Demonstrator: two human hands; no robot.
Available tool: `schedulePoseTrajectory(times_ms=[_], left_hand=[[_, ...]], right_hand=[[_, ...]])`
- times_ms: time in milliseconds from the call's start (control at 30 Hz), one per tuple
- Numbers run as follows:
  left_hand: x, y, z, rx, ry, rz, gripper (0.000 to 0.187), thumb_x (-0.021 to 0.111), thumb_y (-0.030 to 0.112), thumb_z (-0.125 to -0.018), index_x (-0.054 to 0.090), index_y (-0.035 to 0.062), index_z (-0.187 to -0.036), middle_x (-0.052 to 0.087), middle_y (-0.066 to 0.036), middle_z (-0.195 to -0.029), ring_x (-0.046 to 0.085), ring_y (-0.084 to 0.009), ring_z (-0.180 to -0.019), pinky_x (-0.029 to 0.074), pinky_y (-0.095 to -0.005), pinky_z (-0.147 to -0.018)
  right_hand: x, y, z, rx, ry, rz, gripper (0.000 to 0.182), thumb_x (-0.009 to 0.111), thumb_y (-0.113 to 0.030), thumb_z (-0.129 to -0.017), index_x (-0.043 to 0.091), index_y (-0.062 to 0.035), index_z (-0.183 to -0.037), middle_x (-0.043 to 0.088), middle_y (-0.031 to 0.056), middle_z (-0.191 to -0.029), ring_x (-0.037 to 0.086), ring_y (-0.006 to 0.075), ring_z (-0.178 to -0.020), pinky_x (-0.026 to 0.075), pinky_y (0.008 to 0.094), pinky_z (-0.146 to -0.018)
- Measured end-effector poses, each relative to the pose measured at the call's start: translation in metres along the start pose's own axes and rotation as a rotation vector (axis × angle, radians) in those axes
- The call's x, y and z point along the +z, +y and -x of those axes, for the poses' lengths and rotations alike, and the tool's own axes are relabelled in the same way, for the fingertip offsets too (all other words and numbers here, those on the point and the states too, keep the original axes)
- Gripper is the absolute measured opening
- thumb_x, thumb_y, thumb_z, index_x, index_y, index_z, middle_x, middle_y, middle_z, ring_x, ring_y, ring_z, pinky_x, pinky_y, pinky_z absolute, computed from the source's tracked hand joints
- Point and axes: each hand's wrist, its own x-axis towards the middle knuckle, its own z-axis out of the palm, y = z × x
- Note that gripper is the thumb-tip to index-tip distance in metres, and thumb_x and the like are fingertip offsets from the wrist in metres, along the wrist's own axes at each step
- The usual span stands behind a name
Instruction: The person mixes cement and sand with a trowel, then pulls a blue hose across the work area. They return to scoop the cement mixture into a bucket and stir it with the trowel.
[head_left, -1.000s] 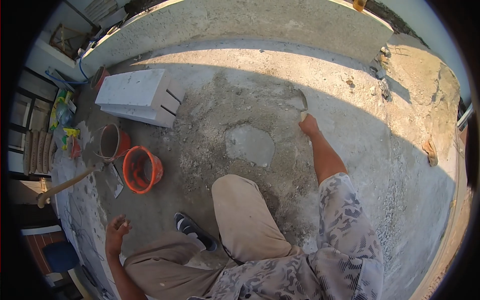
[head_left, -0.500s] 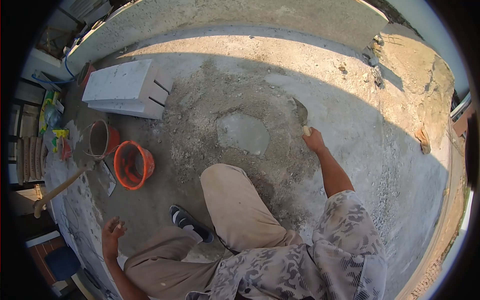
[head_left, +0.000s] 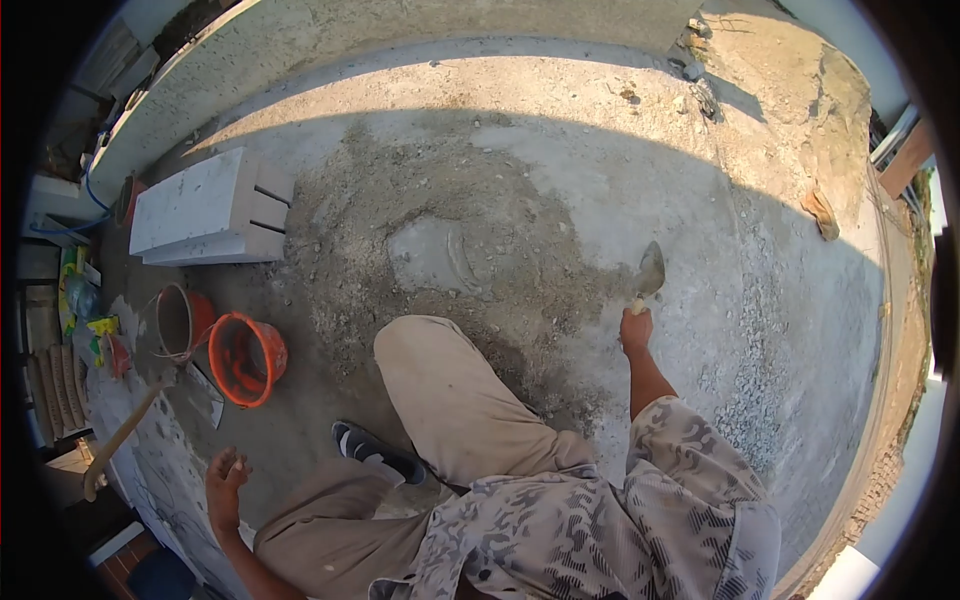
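Note:
My right hand is wrapped round the pale handle of a trowel. The trowel's blade points away from me, over the grey concrete floor to the right of a ring of sandy, gravelly mix. In the hollow of that ring lies a wet grey pool, with curved ridges on its right side. My left hand hangs at the lower left beside my knee, fingers loosely curled and apart, holding nothing. Nearest to it are an orange bucket and a wooden tool handle.
Pale stacked blocks stand left of the mix, with a second bucket in front. A low wall runs along the back. Loose gravel lies at right, and several sacks stand at far left.
My right hand has drawn the trowel from the ring's right edge out to the right and nearer me. Curved ridges now mark the wet pool. The whole view has shifted slightly.

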Motion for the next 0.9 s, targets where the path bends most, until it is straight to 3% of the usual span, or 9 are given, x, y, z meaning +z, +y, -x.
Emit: schedulePoseTrajectory(times_ms=[67,200,367,467,567,667,733,867,900], left_hand=[[-0.003,-0.002,-0.006,0.003,0.019,0.025,0.069,0.069,0.039,-0.095,0.051,-0.0064,-0.145,0.066,-0.022,-0.128,0.068,-0.0262,-0.107,0.052,-0.0386,-0.092],[0.003,0.016,-0.009,0.024,-0.015,0.007,0.068,0.068,0.038,-0.096,0.050,-0.0056,-0.145,0.066,-0.021,-0.128,0.068,-0.0253,-0.106,0.051,-0.0387,-0.093],[0.006,0.023,-0.016,0.036,-0.048,0.016,0.068,0.070,0.035,-0.095,0.050,-0.0054,-0.146,0.067,-0.020,-0.127,0.068,-0.0241,-0.105,0.051,-0.0376,-0.091],[0.003,0.018,-0.020,0.029,-0.065,0.043,0.068,0.071,0.033,-0.095,0.049,-0.0056,-0.146,0.066,-0.020,-0.129,0.068,-0.0242,-0.106,0.051,-0.0369,-0.091],[0.004,0.017,-0.020,0.023,-0.051,0.052,0.066,0.070,0.030,-0.095,0.049,-0.0065,-0.146,0.065,-0.020,-0.130,0.067,-0.0254,-0.110,0.051,-0.0370,-0.094],[0.004,0.018,-0.014,0.024,-0.040,0.040,0.064,0.069,0.028,-0.096,0.049,-0.0077,-0.145,0.065,-0.021,-0.131,0.067,-0.0261,-0.114,0.051,-0.0377,-0.097],[0.002,0.018,-0.012,0.029,-0.067,0.037,0.063,0.069,0.026,-0.096,0.049,-0.0085,-0.145,0.065,-0.021,-0.131,0.066,-0.0257,-0.116,0.051,-0.0375,-0.098],[0.002,0.018,-0.007,0.028,-0.023,0.067,0.055,0.070,0.019,-0.094,0.054,-0.0097,-0.139,0.068,-0.019,-0.125,0.067,-0.0232,-0.114,0.052,-0.0353,-0.098],[0.002,0.015,-0.004,0.017,-0.007,0.068,0.053,0.070,0.017,-0.093,0.056,-0.0096,-0.137,0.069,-0.018,-0.122,0.067,-0.0224,-0.114,0.052,-0.0346,-0.098]], right_hand=[[0.012,0.005,0.033,0.311,-0.055,-0.196,0.028,0.067,-0.019,-0.088,0.056,0.0020,-0.102,0.064,0.0176,-0.079,0.063,0.0296,-0.054,0.052,0.0425,-0.045],[0.038,-0.051,0.134,0.237,-0.404,-0.448,0.022,0.067,-0.017,-0.090,0.055,-0.0011,-0.099,0.058,0.0073,-0.072,0.059,0.0190,-0.052,0.049,0.0363,-0.043],[0.026,-0.108,0.175,0.305,-0.549,-0.679,0.024,0.068,-0.019,-0.092,0.056,-0.0020,-0.103,0.058,0.0063,-0.074,0.061,0.0141,-0.054,0.046,0.0337,-0.043],[0.010,-0.126,0.173,0.186,-0.552,-0.571,0.029,0.069,-0.023,-0.092,0.058,-0.0001,-0.106,0.066,0.0150,-0.077,0.068,0.0270,-0.061,0.052,0.0414,-0.051],[0.016,-0.136,0.152,-0.453,-0.198,-0.123,0.040,0.072,-0.026,-0.092,0.058,0.0016,-0.117,0.071,0.0239,-0.090,0.071,0.0430,-0.080,0.055,0.0493,-0.071],[0.021,-0.147,0.102,-0.323,-0.144,-0.059,0.050,0.074,-0.028,-0.090,0.056,0.0032,-0.124,0.070,0.0319,-0.103,0.066,0.0526,-0.100,0.052,0.0541,-0.084],[0.019,-0.158,0.063,-0.244,-0.133,0.009,0.054,0.073,-0.026,-0.090,0.054,0.0026,-0.131,0.070,0.0315,-0.103,0.067,0.0515,-0.097,0.053,0.0550,-0.084],[0.007,-0.179,0.046,-0.297,-0.303,0.381,0.056,0.070,-0.023,-0.091,0.052,0.0034,-0.136,0.071,0.0298,-0.107,0.068,0.0494,-0.103,0.054,0.0550,-0.089],[0.011,-0.180,0.056,-0.337,-0.160,0.268,0.055,0.072,-0.024,-0.090,0.052,0.0034,-0.133,0.071,0.0304,-0.108,0.068,0.0491,-0.103,0.053,0.0550,-0.090]])
